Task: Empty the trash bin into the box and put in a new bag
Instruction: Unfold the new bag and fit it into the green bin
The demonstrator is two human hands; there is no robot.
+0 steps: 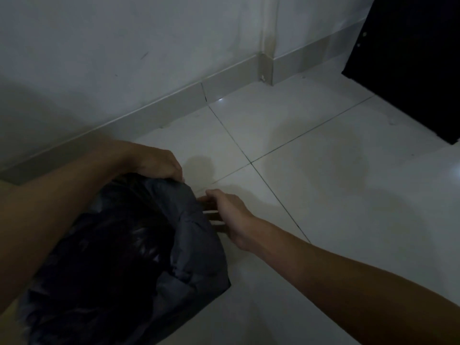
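Two bare hands at a bagged trash bin

Two hands worked at the black bag (139,247) draped over the trash bin (214,226), low in the head view, lower left. Bag plastic covered the bin's mouth and spilled down its outer sides; the dark hollow of the opening showed in the middle, contents too dark to tell. Only a pale sliver of the bin's wall showed, at the right edge under the folded plastic.

Left hand (159,161) sat at the far edge of the bin, knuckles up, fingers curled down and pinching the bag's folded rim. Grip read as clenched on the plastic, though the fingertips were tucked under and partly hidden.

Right hand (225,207) reached in from the right, palm facing the bin, fingers loosely spread and extended against the bin's right side just below the bag edge. Fingertips touched or nearly touched the plastic; cannot tell which. Nothing was clasped in it; the hand looked released.

Bin stood on a pale tiled floor (311,170) with dark grout lines, near the white wall (124,46) and its grey skirting board (149,105). Wall corner sat at upper centre-right. One black panel or piece of furniture (410,58) filled the upper right corner, well apart from the bin. Lighting dim, soft shadows on the tiles.
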